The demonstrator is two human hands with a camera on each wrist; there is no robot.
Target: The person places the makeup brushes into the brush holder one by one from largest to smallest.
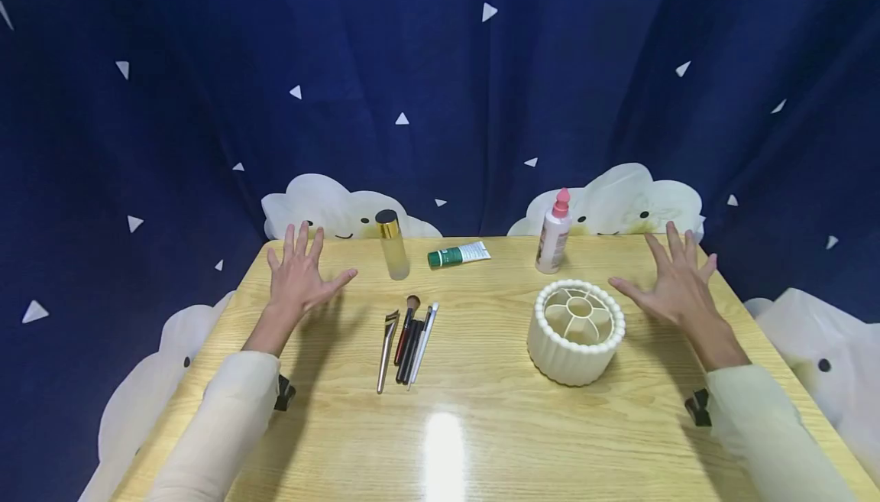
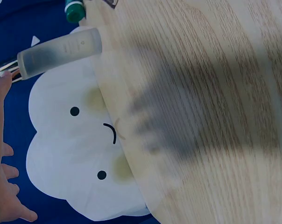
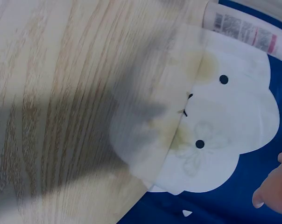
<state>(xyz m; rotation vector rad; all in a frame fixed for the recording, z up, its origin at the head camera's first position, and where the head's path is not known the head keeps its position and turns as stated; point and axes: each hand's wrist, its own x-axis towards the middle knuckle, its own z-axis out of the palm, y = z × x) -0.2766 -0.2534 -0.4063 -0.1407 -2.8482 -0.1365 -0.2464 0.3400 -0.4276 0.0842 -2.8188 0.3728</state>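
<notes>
My left hand (image 1: 297,276) hovers over the table's left side, fingers spread, holding nothing. Nearest to its thumb stands a frosted bottle (image 1: 395,254) with a gold and black cap. Several makeup brushes (image 1: 412,341) lie in a group right of the left forearm. On the other side, my right hand (image 1: 677,280) is spread above the table with nothing in it. Close to its thumb sits a cream round organizer (image 1: 576,361) with a beaded rim and inner dividers. A white pump bottle (image 1: 552,241) with a pink top stands behind the organizer.
A green and white tube (image 1: 459,254) lies near the back edge of the wooden table (image 1: 502,410), between the two bottles. Behind the table hangs a dark blue curtain (image 1: 426,43) with white triangles and clouds. Light glares off the front of the tabletop.
</notes>
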